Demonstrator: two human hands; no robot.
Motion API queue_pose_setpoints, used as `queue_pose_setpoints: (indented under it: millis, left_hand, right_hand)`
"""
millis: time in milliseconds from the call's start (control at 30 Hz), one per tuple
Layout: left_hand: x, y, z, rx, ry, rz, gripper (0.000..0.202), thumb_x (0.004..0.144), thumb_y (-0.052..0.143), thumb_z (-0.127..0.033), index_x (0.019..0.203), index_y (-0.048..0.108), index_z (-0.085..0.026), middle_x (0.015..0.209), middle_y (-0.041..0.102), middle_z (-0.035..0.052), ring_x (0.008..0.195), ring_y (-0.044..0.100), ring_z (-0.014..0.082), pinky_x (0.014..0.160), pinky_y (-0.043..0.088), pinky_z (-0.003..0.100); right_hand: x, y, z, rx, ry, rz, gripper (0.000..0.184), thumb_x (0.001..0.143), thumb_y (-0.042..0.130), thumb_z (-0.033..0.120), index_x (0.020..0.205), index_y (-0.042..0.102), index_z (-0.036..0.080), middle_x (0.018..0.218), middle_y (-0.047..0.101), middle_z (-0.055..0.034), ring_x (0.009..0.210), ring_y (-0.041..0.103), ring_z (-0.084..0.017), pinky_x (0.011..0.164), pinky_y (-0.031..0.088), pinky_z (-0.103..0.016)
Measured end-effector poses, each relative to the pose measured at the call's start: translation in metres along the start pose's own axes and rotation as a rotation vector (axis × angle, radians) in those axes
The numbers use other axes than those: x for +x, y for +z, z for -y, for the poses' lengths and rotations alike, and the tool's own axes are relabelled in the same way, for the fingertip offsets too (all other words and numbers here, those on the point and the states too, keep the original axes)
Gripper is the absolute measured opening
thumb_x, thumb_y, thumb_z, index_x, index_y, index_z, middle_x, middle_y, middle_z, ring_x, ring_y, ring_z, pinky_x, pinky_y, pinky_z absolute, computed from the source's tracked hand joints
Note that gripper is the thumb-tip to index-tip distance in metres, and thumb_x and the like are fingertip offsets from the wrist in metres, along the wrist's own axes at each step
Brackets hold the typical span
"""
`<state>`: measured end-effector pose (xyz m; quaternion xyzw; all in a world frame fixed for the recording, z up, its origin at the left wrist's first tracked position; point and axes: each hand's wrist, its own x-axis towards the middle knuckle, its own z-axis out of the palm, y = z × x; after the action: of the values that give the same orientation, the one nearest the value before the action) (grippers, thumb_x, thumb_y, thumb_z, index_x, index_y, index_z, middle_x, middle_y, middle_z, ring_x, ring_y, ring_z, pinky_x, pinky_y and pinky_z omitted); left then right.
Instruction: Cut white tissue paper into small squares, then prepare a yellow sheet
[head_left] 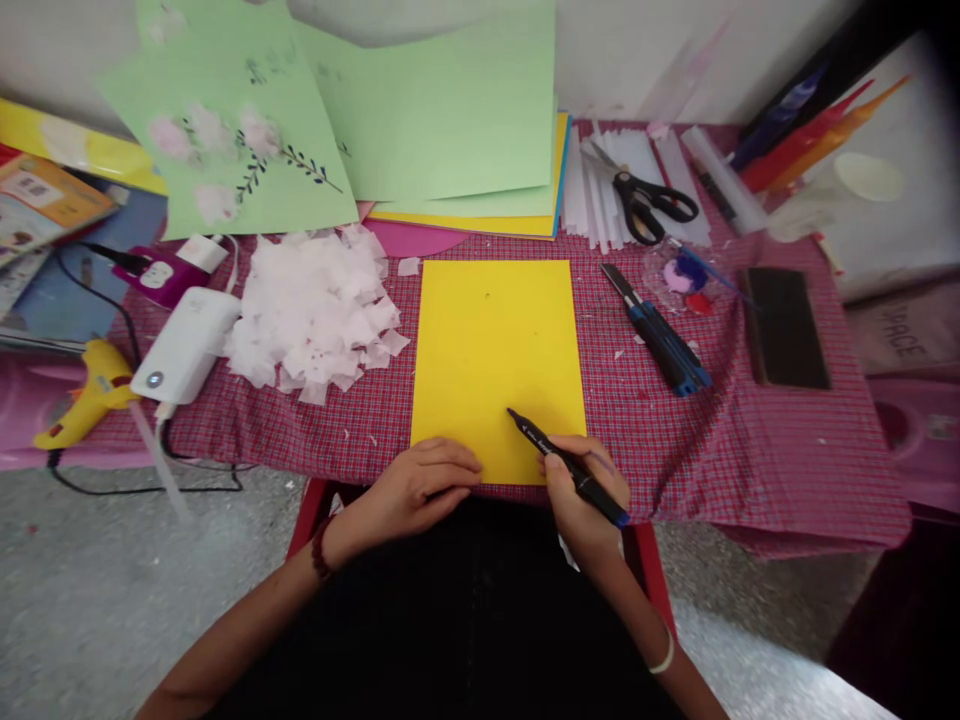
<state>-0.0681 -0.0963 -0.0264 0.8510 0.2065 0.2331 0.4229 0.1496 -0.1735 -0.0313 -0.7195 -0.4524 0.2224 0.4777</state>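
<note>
A yellow sheet of paper (495, 350) lies flat on the checked tablecloth in front of me. My left hand (427, 482) rests on its lower left corner, palm down with the fingers stretched out and holding nothing. In my right hand (585, 490) is a black marker (559, 455) with a blue end, gripped between thumb and fingers. Its dark tip points up and left over the lower part of the sheet; whether it touches the paper I cannot tell. A small dark mark (487, 296) shows near the top of the sheet.
Left of the sheet are a heap of white paper pieces (307, 310), a white power bank (186, 345) and a yellow glue gun (90, 395). Green sheets (442, 110) stand behind. To the right lie scissors (645, 200), a utility knife (660, 335) and a dark phone (787, 330).
</note>
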Motion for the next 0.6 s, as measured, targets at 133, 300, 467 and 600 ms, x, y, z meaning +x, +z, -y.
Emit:
queue_pose_setpoints:
  millis: [133,300,467,600]
  left_hand:
    - [0.0002,-0.0005,0.0004,-0.007,-0.003,0.004,0.023,0.088,0.058,-0.009,0.108,0.065,-0.018,0.108,0.07,0.0094,0.105,0.064,0.0173,0.094,0.052,0.034]
    - [0.0,-0.0004,0.0002,0.013,-0.01,0.008,0.022,0.088,0.059,-0.01,0.108,0.065,-0.018,0.107,0.07,0.0091,0.104,0.064,0.017,0.094,0.052,0.034]
    - [0.0029,-0.0011,-0.0022,0.035,-0.002,-0.01,0.02,0.088,0.059,-0.01,0.105,0.066,-0.017,0.104,0.071,0.0092,0.101,0.066,0.0171,0.091,0.053,0.033]
    - [0.0034,-0.001,-0.0023,0.035,-0.006,-0.005,0.019,0.089,0.057,-0.011,0.105,0.066,-0.017,0.104,0.071,0.0096,0.101,0.065,0.0174,0.09,0.053,0.033]
  right_hand:
    - [-0.0005,-0.0003,0.0,-0.003,0.003,-0.016,0.008,0.079,0.061,0.021,0.086,0.066,0.022,0.077,0.069,-0.0018,0.062,0.068,-0.019,0.058,0.056,-0.032]
    - [0.0006,-0.0017,0.0016,-0.026,-0.024,0.001,0.008,0.08,0.06,0.02,0.083,0.065,0.024,0.074,0.068,-0.0011,0.061,0.066,-0.018,0.057,0.056,-0.031]
    - [0.0011,-0.0017,0.003,-0.045,-0.015,-0.04,0.006,0.079,0.061,0.021,0.083,0.066,0.022,0.073,0.068,-0.0017,0.06,0.066,-0.018,0.057,0.055,-0.031]
    - [0.0016,-0.0022,0.0052,-0.028,-0.019,-0.017,0.008,0.078,0.06,0.019,0.081,0.066,0.024,0.072,0.067,-0.001,0.06,0.066,-0.018,0.056,0.055,-0.031]
